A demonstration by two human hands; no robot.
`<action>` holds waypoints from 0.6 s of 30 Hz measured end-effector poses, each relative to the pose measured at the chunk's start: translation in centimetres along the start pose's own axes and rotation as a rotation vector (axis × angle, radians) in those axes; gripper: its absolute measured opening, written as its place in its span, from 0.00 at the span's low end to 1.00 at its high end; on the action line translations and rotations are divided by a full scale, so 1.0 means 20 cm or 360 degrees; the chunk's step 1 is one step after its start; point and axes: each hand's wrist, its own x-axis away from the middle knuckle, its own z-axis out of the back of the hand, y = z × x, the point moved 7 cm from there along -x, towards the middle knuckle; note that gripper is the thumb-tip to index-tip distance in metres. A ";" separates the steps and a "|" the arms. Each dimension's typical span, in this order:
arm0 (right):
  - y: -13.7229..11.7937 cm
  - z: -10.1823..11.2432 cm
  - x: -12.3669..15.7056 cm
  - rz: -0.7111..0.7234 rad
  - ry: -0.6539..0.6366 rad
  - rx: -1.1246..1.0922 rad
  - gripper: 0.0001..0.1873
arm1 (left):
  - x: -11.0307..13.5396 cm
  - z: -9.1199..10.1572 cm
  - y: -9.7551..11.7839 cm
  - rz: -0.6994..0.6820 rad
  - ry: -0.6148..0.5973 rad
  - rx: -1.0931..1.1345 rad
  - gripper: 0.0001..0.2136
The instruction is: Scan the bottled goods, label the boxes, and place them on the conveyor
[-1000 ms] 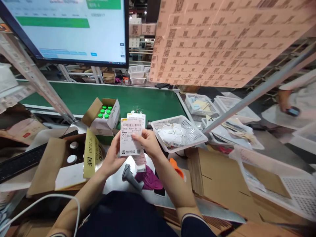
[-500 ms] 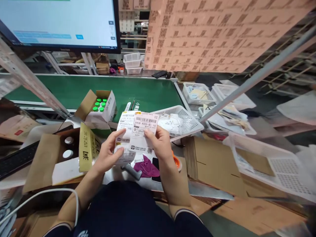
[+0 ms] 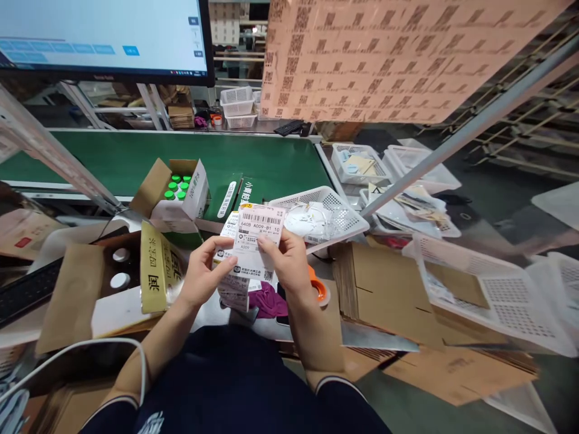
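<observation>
My right hand point(image 3: 292, 262) pinches a printed shipping label point(image 3: 260, 226) with a barcode, thumb on its front. My left hand point(image 3: 205, 268) is closed on more shipping labels point(image 3: 234, 294), which sit partly behind the front one and hang below it. Both hands are close together above the bench. Under them lie a purple cloth point(image 3: 270, 300) and a dark phone-like object, partly hidden. An orange tape roll point(image 3: 321, 290) sits beside my right wrist.
At left stand an open carton of green-capped bottles point(image 3: 192, 196) and a carton of white-capped bottles point(image 3: 120, 280). A white basket point(image 3: 348, 214) is ahead, flattened cardboard point(image 3: 384, 289) at right. Beyond runs a green conveyor point(image 3: 266, 157); a metal pole point(image 3: 434, 157) slants at right.
The left-hand labels have shifted behind the right-hand label, so less of them shows. My left hand is slightly nearer the right. The grey handle seen below the labels is now mostly hidden.
</observation>
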 end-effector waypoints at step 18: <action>0.99 0.11 -0.73 -0.0655 -0.0144 0.0567 0.17 | -0.11 0.59 0.02 -0.0184 0.0851 -0.0187 0.09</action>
